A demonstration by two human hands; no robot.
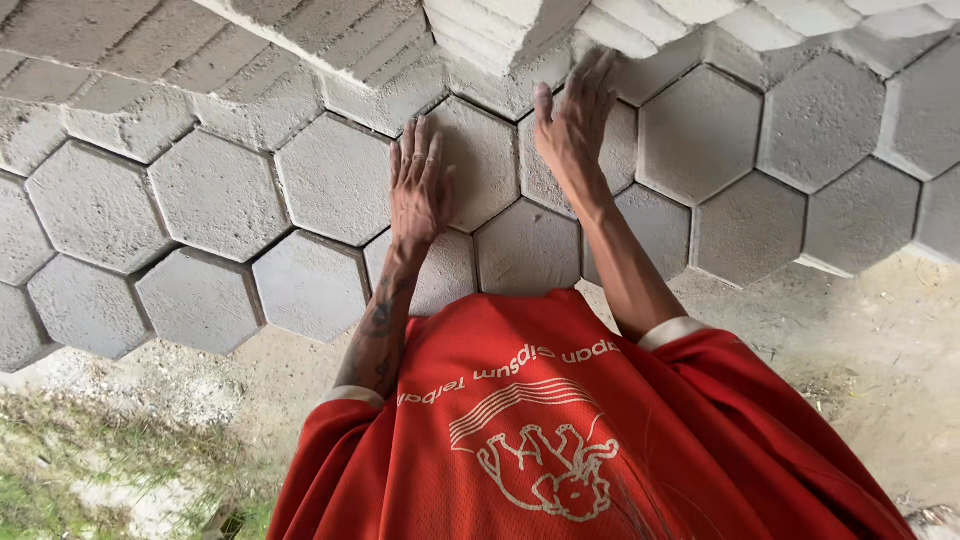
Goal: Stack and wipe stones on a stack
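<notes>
Fingers (pixel 425 150) of your left hand (pixel 420 190) lie flat and spread on a grey hexagonal paver (pixel 470 160), gripping nothing. Your right hand (pixel 572 125), fingers open too, presses the neighbouring paver (pixel 625 150) near the stacked blocks (pixel 500 40), a few rows from the paving's sandy edge (pixel 860 330).

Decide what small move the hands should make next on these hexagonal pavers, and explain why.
Probably press down with the right hand and snug the paver beneath it against its neighbours. Both hands lie open and flat, the left hand bracing across a seam, and the right fingertips reach that paver's far edge beside the stacked blocks.
</notes>
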